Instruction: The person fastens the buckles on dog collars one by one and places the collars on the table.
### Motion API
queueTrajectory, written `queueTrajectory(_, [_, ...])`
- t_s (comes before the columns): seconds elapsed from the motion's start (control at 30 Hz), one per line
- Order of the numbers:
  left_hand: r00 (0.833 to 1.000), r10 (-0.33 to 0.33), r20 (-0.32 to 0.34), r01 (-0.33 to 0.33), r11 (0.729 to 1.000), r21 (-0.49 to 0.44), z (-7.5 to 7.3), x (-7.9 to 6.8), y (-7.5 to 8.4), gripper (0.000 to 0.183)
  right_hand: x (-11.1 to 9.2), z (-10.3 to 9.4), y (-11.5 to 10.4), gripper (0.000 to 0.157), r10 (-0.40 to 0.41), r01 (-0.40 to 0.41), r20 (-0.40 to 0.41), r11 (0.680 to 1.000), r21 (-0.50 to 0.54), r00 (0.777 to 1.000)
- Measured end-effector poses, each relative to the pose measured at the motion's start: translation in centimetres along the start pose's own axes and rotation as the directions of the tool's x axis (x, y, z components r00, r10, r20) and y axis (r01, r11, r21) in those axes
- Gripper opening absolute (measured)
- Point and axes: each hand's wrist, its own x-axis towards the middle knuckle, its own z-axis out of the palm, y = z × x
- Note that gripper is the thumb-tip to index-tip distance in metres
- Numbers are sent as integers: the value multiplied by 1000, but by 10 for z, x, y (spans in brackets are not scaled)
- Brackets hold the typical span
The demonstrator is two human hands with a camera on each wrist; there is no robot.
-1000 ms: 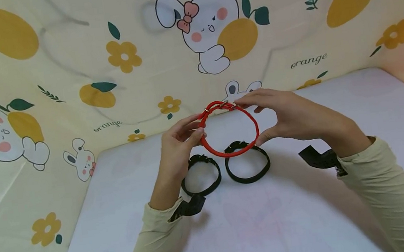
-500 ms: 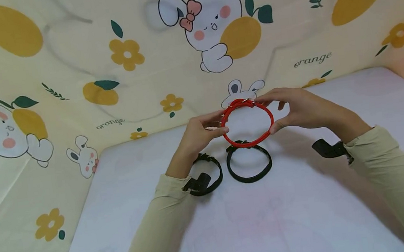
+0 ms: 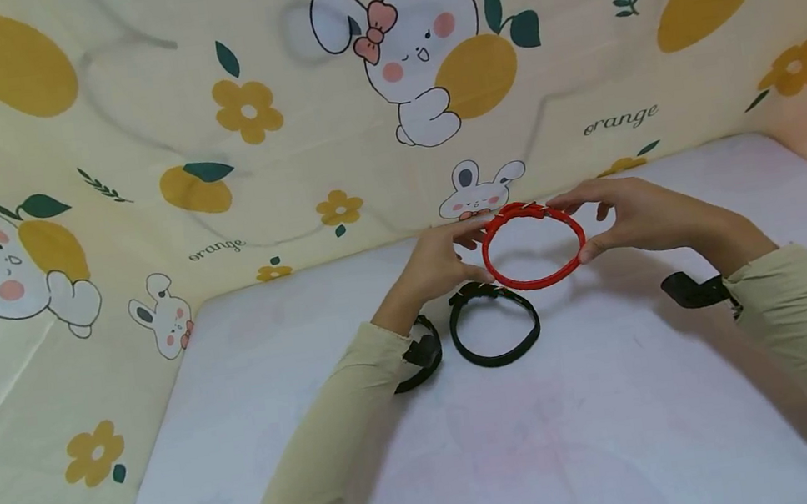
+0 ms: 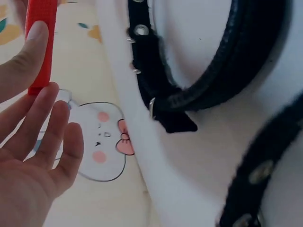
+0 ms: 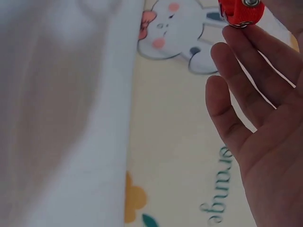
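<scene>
A red buckled collar [image 3: 534, 283], closed into a ring, is held up near the back of the table. My left hand [image 3: 438, 263] pinches its left side; the left wrist view shows the thumb flat on the red band [image 4: 41, 14]. On the opposite side my right hand [image 3: 655, 208] grips it between thumb and fingertips, with metal fittings of the red collar [image 5: 244, 12] showing in the right wrist view. Below lies a black collar [image 3: 496, 361], looped and buckled, its far edge near my left fingertips. A second black collar [image 3: 417, 380] is partly hidden by my left wrist.
The white tabletop [image 3: 475, 462] stretches toward me and to both sides. Behind it rises a cream printed cloth [image 3: 328, 127] with rabbits and oranges. A black wrist-worn piece [image 3: 695, 290] juts from the right cuff.
Both hands have carried the red collar to the right and slightly lower, and its ring looks flatter. My left forearm now covers more of the left black collar. The black collars stay put.
</scene>
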Motion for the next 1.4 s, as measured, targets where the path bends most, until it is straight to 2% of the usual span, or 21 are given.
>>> queueTrajectory(0.27, [996, -58, 66, 55, 997, 54, 22, 28, -2, 71, 4, 2, 23, 79, 65, -65, 60, 998, -4, 996])
queueTrajectory(0.5, [975, -155, 156, 136, 983, 126, 34, 37, -5, 70, 6, 13, 42, 78, 95, -99, 146, 995, 18, 985])
queueTrajectory(0.7, [972, -132, 196, 97, 979, 180, 36, 44, -7, 64, 10, 19, 51, 80, 137, -135, 184, 991, -27, 973])
queueTrajectory(0.8, [969, -147, 201, 108, 975, 194, 37, 44, -8, 63, 12, 23, 52, 79, 126, -126, 201, 992, -13, 971])
queueTrajectory(1.07, [961, -186, 207, 149, 972, 183, 27, 39, -12, 63, 14, 21, 53, 78, 104, -101, 214, 995, -25, 971])
queueTrajectory(1.23, [970, -174, 169, 147, 976, 161, 14, 32, -22, 58, 14, 15, 48, 75, 99, -94, 193, 995, -32, 976])
queueTrajectory(1.4, [982, -149, 112, 134, 982, 134, -4, 16, -33, 53, 15, 12, 36, 59, 112, -104, 114, 992, -70, 987])
